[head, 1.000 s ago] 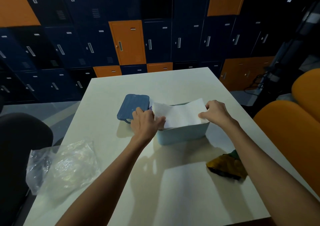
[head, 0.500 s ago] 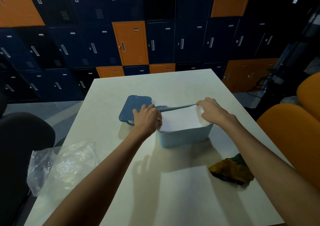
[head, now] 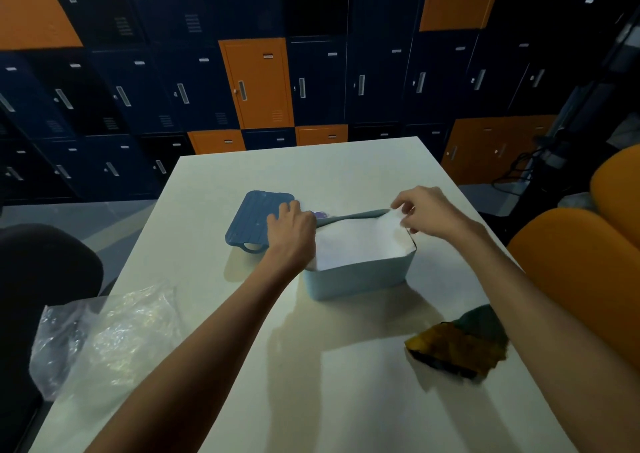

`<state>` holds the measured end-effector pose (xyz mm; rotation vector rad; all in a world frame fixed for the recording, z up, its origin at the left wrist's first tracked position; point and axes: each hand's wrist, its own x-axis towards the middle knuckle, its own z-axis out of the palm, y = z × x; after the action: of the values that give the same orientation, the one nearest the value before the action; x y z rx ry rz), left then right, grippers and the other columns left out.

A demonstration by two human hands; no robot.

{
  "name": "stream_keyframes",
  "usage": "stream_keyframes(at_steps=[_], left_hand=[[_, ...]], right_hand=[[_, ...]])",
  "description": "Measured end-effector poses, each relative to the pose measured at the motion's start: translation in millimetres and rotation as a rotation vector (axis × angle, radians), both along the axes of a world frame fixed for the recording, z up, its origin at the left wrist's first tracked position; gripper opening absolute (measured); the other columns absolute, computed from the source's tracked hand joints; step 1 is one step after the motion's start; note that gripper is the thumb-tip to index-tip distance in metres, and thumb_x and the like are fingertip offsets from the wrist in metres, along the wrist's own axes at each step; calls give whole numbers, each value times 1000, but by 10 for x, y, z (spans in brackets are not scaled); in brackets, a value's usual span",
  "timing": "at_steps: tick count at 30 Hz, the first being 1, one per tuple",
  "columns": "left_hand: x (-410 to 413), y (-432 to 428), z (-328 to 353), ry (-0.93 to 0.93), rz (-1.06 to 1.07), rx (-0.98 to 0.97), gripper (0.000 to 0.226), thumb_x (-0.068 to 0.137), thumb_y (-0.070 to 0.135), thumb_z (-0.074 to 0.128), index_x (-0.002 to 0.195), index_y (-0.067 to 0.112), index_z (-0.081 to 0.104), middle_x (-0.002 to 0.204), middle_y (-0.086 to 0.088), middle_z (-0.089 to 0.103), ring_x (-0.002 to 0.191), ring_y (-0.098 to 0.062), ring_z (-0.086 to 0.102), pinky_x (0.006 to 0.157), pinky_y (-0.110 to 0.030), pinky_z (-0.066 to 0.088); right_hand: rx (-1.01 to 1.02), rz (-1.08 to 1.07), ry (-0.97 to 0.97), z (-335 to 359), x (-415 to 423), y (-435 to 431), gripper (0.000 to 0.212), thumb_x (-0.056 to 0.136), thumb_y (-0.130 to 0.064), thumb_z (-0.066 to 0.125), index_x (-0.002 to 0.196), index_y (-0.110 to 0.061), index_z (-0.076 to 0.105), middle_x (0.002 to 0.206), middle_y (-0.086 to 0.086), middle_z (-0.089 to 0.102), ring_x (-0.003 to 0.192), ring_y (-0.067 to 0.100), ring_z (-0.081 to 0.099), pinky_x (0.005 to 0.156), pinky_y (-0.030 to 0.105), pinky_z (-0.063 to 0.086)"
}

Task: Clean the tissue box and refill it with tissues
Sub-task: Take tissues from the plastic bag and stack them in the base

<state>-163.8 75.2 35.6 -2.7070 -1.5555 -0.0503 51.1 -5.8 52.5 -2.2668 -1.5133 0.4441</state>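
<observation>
A pale blue tissue box (head: 360, 279) stands open in the middle of the white table (head: 346, 400). A stack of white tissues (head: 356, 244) fills it to the rim. My left hand (head: 291, 230) presses on the left end of the stack, fingers curled down inside the box. My right hand (head: 426, 213) pinches the far right corner of the top tissue, lifted slightly above the rim. The darker blue lid (head: 256, 220) lies flat on the table, just left of the box and behind my left hand.
A crumpled clear plastic bag (head: 104, 334) lies at the table's left edge. A yellow and green cloth (head: 457, 345) sits to the right of the box, near my right forearm. Orange chairs (head: 588, 262) stand at the right, a dark chair (head: 45, 272) at the left, lockers behind.
The tissues, held above the box a second ago, have been lowered into it. My right hand has shifted to the far right corner and lifted the top sheet's edge.
</observation>
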Motion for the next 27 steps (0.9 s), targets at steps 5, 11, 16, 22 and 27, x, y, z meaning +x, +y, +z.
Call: stream_keyframes(at_steps=[5,11,16,22,27], left_hand=[[102,-19,-94,-98,-254,-203,38,80,14,73,115,4,63,116,-12,58,106,-30,56,80,-33,44],[160,-93,-100,75,-141,-213,26,91,8,51,114,0,60,113,-15,64,101,-28,62,84,-32,52],[199,-117,-141,137,-87,-200,33,95,6,43,126,1,54,124,-17,60,111,-30,60,91,-38,50],[85,-174,-55,-54,-163,-236,22,89,7,55,108,1,64,99,-14,65,91,-29,61,68,-27,42],[-397,98,-12,-683,35,-213,47,84,22,71,129,13,58,124,-4,60,115,-21,54,88,-20,36]], right_hand=[[-83,25,-42,-47,10,-84,31,82,-3,72,112,-11,68,109,12,58,87,21,57,75,26,44],[-127,-36,-6,-302,8,10,34,85,-3,67,117,-16,64,125,12,47,91,22,51,89,35,47],[-163,-16,-2,-378,29,36,34,86,-4,64,116,-20,62,126,12,47,100,27,55,96,41,48],[-173,23,-50,-223,4,27,31,85,-3,65,114,-16,67,127,13,51,98,28,58,89,35,50],[38,38,-13,203,-188,151,23,90,-16,65,113,-14,69,128,12,57,108,29,58,84,34,46]])
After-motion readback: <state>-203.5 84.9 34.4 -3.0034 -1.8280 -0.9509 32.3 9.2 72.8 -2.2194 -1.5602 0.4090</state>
